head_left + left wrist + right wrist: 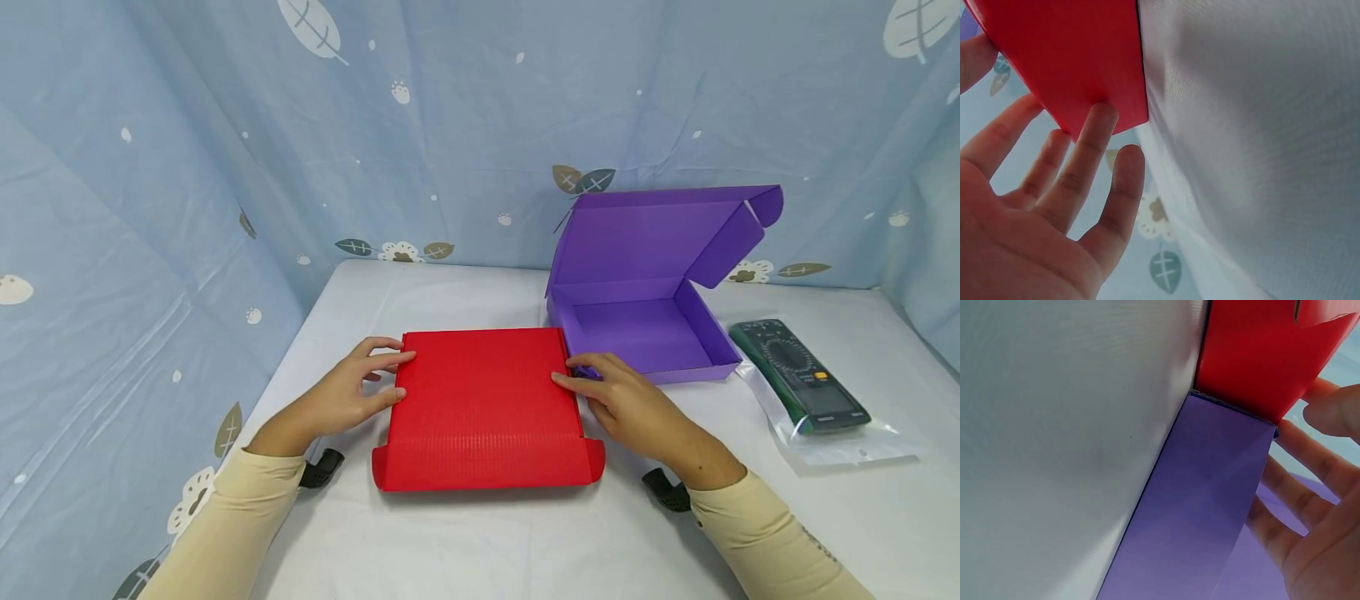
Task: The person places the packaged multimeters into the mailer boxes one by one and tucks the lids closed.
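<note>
So the left hand (pixel 345 390) had its fingers loosely straight, tips against the left side of the red box (pixel 480 383), not wrapped around anything. Right hand (pixel 637 408) was pretty much the same deal: fingers relaxed and spread at the box's right edge, no real grip. The red box sat flat between them, lid down, its front flap (pixel 483 462) sticking out toward the person with rounded tabs at both ends. Just behind and right, a purple box (pixel 630 333) stood lid-up, one corner touching the red one. Further right lay a multimeter (pixel 798 375) with clear plastic packaging (pixel 847 450), all on a white-covered table (pixel 465 550) backed by a blue leaf-print curtain (pixel 450 125).
</note>
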The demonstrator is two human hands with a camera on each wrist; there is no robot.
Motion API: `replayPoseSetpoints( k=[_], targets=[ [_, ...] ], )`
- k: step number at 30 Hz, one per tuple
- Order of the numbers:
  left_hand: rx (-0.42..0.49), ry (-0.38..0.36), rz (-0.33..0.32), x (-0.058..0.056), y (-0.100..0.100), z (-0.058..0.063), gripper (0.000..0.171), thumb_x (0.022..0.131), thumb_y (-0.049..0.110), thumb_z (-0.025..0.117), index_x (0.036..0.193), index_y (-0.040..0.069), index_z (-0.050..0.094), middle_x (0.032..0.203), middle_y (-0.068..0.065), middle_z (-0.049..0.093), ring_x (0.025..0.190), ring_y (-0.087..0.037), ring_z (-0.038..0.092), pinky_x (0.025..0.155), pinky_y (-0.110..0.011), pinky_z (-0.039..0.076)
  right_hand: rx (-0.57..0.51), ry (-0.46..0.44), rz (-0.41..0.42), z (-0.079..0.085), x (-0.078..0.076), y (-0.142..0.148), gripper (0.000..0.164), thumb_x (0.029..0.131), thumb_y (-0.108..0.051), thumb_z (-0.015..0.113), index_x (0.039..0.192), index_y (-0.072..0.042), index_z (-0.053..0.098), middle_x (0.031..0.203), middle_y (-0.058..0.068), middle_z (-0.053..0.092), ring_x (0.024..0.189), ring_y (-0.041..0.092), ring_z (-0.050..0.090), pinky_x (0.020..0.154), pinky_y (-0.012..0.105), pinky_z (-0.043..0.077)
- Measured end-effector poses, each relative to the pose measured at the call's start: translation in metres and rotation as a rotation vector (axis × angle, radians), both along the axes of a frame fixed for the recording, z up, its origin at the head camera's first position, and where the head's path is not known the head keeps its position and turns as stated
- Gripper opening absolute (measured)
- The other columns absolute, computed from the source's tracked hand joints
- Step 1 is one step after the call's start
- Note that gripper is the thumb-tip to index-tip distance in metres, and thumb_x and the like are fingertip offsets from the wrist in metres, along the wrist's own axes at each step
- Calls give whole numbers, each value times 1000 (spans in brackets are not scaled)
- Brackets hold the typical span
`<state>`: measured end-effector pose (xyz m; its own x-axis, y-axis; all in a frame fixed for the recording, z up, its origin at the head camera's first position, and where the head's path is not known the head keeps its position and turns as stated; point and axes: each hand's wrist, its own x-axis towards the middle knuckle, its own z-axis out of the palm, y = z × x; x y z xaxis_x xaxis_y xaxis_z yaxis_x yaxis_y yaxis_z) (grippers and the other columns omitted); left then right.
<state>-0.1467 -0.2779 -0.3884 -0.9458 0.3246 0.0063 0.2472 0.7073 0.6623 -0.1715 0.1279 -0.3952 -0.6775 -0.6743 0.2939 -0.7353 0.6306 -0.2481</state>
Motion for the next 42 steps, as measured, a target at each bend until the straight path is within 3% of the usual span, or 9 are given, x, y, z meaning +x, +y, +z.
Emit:
replayPoseSetpoints(
  k=[5,10,19,30,36,38,42],
  targets=[
    [15,19,-23,0,0,-1,59,93,20,71,148,13,49,151,-10,38,123,-31,58,101,-53,49,-29,5,0,2,3,-1,35,89,-7,70,123,-15,73,132,11,59,124,30,55,94,46,55],
    [54,25,-61,-3,3,-4,59,95,16,69,149,9,46,154,-12,36,119,-31,62,100,-52,50,-105,20,58,3,4,-2,26,84,-13,78,110,-15,78,128,6,63,121,25,58,93,44,55],
    [68,30,-32,-5,7,-7,53,96,12,66,146,7,50,159,-11,36,117,-32,64,97,-49,53,-80,-29,53,3,4,-2,31,85,-20,80,116,-16,76,128,5,63,122,25,59,92,42,56],
    [59,-8,9,-9,16,-8,56,98,10,61,151,10,44,165,-9,28,132,-35,55,102,-46,51,-61,35,33,0,2,-1,32,85,-21,80,117,-16,76,128,5,63,122,24,58,90,40,56],
    [-67,54,113,-3,21,0,49,97,16,65,144,12,53,146,-13,53,112,-30,67,96,-49,54,-92,56,58,-4,0,0,32,84,-19,81,116,-16,77,126,5,63,121,24,58,88,38,57],
    [-110,71,155,3,21,4,45,96,18,66,140,12,57,136,-13,60,108,-28,68,94,-50,54,-94,59,68,-5,0,0,32,84,-19,81,116,-16,77,126,6,63,121,24,58,88,38,58],
    [-134,92,167,18,20,11,38,95,18,67,132,10,62,126,-11,66,103,-27,69,91,-49,55,-90,65,76,-5,0,-1,32,84,-19,81,116,-16,77,126,6,64,121,24,58,88,37,57]
  ],
)
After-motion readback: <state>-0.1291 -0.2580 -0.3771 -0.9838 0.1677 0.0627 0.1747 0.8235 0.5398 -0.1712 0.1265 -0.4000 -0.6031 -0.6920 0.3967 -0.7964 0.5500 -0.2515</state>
